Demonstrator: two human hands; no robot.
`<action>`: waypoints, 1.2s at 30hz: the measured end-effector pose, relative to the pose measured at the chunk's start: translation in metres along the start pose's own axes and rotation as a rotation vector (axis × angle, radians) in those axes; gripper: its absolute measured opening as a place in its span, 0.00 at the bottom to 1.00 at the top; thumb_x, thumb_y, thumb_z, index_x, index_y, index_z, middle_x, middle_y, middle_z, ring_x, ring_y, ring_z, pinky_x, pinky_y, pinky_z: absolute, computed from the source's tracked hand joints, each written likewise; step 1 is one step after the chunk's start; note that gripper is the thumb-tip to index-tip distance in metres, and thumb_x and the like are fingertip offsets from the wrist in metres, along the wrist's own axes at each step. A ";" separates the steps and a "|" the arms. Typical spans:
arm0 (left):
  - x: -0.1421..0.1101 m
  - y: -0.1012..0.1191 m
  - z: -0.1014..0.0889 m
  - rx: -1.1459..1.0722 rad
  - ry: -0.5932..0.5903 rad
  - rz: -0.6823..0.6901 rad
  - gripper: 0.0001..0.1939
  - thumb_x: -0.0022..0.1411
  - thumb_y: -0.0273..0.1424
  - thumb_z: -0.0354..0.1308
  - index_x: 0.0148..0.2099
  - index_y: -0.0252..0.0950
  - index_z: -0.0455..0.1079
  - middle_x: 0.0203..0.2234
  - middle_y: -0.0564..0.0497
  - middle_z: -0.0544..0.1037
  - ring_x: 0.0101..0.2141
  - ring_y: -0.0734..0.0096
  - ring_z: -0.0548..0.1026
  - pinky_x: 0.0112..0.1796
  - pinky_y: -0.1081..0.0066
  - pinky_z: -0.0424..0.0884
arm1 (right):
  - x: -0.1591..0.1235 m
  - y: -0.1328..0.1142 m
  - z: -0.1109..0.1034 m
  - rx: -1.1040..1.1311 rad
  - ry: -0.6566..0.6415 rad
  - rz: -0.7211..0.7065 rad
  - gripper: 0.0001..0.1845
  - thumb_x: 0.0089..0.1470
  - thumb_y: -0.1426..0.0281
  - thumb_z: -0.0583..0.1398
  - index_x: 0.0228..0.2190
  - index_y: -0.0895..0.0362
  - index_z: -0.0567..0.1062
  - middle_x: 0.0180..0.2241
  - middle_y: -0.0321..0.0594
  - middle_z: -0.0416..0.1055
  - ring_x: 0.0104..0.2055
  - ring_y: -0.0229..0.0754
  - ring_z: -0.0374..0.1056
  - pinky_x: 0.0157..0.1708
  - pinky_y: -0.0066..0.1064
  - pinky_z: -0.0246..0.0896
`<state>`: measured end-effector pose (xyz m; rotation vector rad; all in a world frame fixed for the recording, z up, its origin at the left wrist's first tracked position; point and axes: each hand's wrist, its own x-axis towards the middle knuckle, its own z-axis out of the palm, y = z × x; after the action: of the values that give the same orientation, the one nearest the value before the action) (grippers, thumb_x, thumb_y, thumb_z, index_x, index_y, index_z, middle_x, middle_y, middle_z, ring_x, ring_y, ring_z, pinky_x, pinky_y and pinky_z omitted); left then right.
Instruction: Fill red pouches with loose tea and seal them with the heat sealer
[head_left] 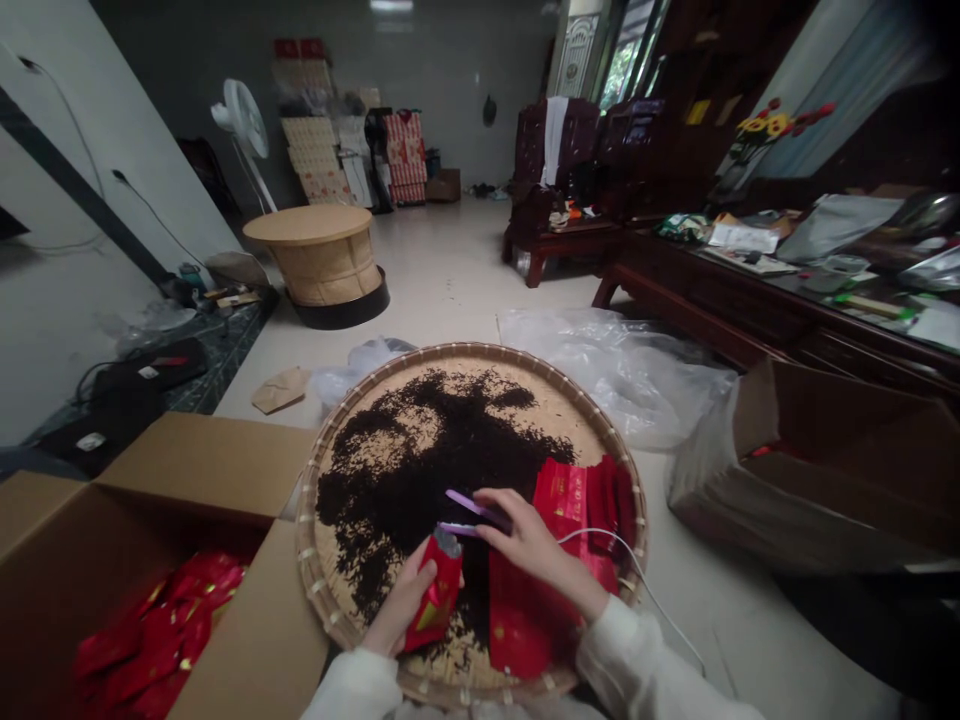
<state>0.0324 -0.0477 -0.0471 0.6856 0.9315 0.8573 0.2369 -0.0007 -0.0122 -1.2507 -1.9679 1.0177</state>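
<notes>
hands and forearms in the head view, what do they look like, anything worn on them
The left hand and right hand are bare, without gloves. Both arms wear long off-white sleeves: the left sleeve and the right sleeve look plain, with no visible markings.

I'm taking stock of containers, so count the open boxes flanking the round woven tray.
2. The left box, at the bottom left, holds red packets; the right box stands across the woven tray. Any behind these could be hidden.

No lettering can be read; the gold marks [559, 488] on the red packets [517, 600] are too small.
</notes>
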 end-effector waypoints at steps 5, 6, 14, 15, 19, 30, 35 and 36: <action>-0.006 -0.001 -0.008 -0.087 -0.003 0.135 0.41 0.41 0.57 0.65 0.52 0.37 0.69 0.29 0.47 0.78 0.30 0.64 0.75 0.31 0.70 0.67 | 0.005 0.034 0.023 -0.595 -0.057 -0.005 0.39 0.49 0.72 0.63 0.60 0.61 0.58 0.49 0.56 0.68 0.47 0.56 0.63 0.44 0.48 0.61; -0.007 -0.003 -0.009 -0.097 -0.018 0.156 0.41 0.40 0.56 0.66 0.53 0.38 0.68 0.30 0.47 0.78 0.30 0.64 0.75 0.31 0.71 0.67 | 0.005 0.040 0.024 -0.616 -0.054 -0.023 0.36 0.51 0.73 0.61 0.60 0.61 0.58 0.47 0.55 0.69 0.45 0.54 0.64 0.43 0.46 0.61; -0.008 -0.009 -0.012 -0.121 -0.044 0.311 0.48 0.35 0.50 0.72 0.57 0.40 0.62 0.31 0.49 0.76 0.29 0.69 0.72 0.28 0.74 0.65 | -0.006 0.076 -0.014 -0.578 0.317 -0.015 0.31 0.58 0.67 0.54 0.61 0.59 0.56 0.52 0.57 0.65 0.52 0.57 0.61 0.49 0.51 0.59; -0.008 -0.008 -0.013 -0.107 -0.049 0.314 0.48 0.35 0.51 0.72 0.58 0.40 0.61 0.32 0.49 0.76 0.30 0.68 0.72 0.30 0.73 0.66 | -0.006 0.074 -0.013 -0.598 0.313 -0.036 0.34 0.57 0.67 0.55 0.63 0.60 0.53 0.57 0.58 0.60 0.58 0.58 0.56 0.53 0.53 0.56; -0.011 -0.006 -0.016 -0.088 -0.066 0.332 0.49 0.38 0.53 0.69 0.59 0.39 0.58 0.34 0.47 0.75 0.33 0.63 0.73 0.32 0.70 0.67 | 0.007 0.052 0.023 -0.647 -0.006 -0.230 0.54 0.45 0.54 0.66 0.65 0.57 0.47 0.67 0.58 0.35 0.68 0.63 0.33 0.60 0.54 0.43; -0.017 0.000 -0.011 -0.003 0.052 0.249 0.46 0.34 0.54 0.70 0.54 0.38 0.65 0.33 0.47 0.76 0.36 0.56 0.74 0.35 0.66 0.68 | 0.073 0.027 0.086 -0.777 -0.270 -0.502 0.23 0.59 0.59 0.56 0.53 0.52 0.68 0.57 0.53 0.61 0.61 0.56 0.51 0.56 0.50 0.48; -0.013 -0.001 -0.009 -0.024 0.034 0.257 0.47 0.34 0.51 0.71 0.55 0.36 0.64 0.31 0.47 0.76 0.37 0.56 0.74 0.35 0.66 0.68 | 0.066 0.026 0.078 -0.778 -0.250 -0.485 0.20 0.58 0.58 0.57 0.48 0.56 0.71 0.53 0.53 0.64 0.55 0.55 0.56 0.50 0.45 0.52; -0.013 -0.001 -0.009 -0.025 0.034 0.254 0.47 0.34 0.51 0.71 0.55 0.36 0.64 0.31 0.47 0.76 0.36 0.57 0.74 0.35 0.66 0.68 | 0.065 0.025 0.078 -0.778 -0.234 -0.504 0.22 0.57 0.57 0.57 0.50 0.55 0.69 0.56 0.52 0.61 0.57 0.56 0.53 0.51 0.47 0.50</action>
<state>0.0203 -0.0581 -0.0474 0.7807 0.8735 1.1063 0.1617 0.0435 -0.0699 -0.9046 -2.8061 0.1317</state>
